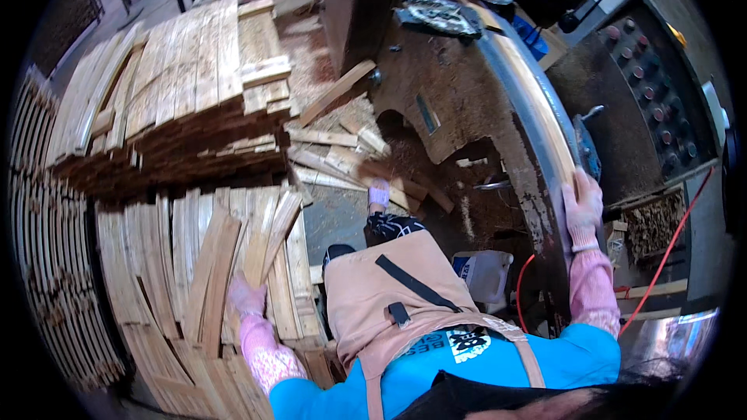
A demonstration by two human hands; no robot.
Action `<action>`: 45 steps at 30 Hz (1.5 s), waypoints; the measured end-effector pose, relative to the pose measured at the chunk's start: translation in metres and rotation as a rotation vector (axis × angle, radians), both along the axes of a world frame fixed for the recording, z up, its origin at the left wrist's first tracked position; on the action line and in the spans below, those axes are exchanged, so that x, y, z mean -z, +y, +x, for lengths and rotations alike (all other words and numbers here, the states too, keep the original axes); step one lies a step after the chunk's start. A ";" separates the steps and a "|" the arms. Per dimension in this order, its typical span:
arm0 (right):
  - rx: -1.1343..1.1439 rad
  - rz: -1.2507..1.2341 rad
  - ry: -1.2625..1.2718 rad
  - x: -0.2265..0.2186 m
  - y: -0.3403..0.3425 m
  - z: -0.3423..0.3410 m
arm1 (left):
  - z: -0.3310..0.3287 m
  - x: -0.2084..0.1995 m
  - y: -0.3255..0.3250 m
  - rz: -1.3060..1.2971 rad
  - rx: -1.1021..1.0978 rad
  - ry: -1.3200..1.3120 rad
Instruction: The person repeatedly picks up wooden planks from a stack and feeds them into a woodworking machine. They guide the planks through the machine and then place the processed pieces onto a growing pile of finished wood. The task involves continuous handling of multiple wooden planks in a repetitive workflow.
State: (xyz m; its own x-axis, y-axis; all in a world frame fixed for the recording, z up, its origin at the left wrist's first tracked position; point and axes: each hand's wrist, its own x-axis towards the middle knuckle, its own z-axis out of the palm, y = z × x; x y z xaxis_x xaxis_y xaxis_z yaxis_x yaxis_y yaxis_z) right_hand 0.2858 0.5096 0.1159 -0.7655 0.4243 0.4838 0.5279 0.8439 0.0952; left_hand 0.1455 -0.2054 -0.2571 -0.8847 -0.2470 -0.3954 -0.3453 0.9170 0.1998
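On my right, a long wooden board lies along the narrow metal bed of a machine. My right hand, in a pale glove, is closed on the near end of that board. To my left, my gloved left hand rests low over a stack of boards. Its fingers are closed at the near end of a loose wooden board, slanted across the top layer. The undersides of both hands are hidden.
A taller board pile stands behind the left stack; slatted stacks line the far left. Offcuts and sawdust litter the floor ahead. A white jug sits beneath the machine. A button panel and red hose are at right.
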 end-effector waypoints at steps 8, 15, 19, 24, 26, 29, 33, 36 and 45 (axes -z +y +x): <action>-0.119 0.023 -0.111 -0.007 0.042 -0.175 | 0.033 -0.087 0.023 0.161 -0.089 0.079; -0.312 0.110 -0.001 -0.004 -0.019 -0.266 | -0.058 -0.156 0.094 1.217 -0.232 0.506; -0.933 -1.129 -0.506 0.003 -0.217 -0.220 | -0.108 -0.231 0.213 1.834 -0.285 0.629; -0.858 -1.268 -0.163 0.002 -0.214 -0.154 | -0.127 -0.316 0.356 1.961 0.011 0.460; -0.745 -1.238 -0.050 -0.024 -0.176 -0.125 | -0.131 -0.308 0.371 1.703 0.377 0.544; -0.442 -0.951 0.037 -0.044 -0.125 -0.055 | -0.117 -0.286 0.350 1.773 0.399 0.248; -0.092 -0.594 -0.005 -0.033 -0.065 0.025 | -0.117 -0.121 0.285 1.267 0.059 0.338; 0.006 -0.406 0.037 -0.008 -0.024 0.023 | -0.099 -0.045 0.224 1.113 -0.077 0.277; -0.270 -0.138 0.403 0.003 0.089 -0.261 | -0.080 -0.013 0.106 0.281 -0.227 0.281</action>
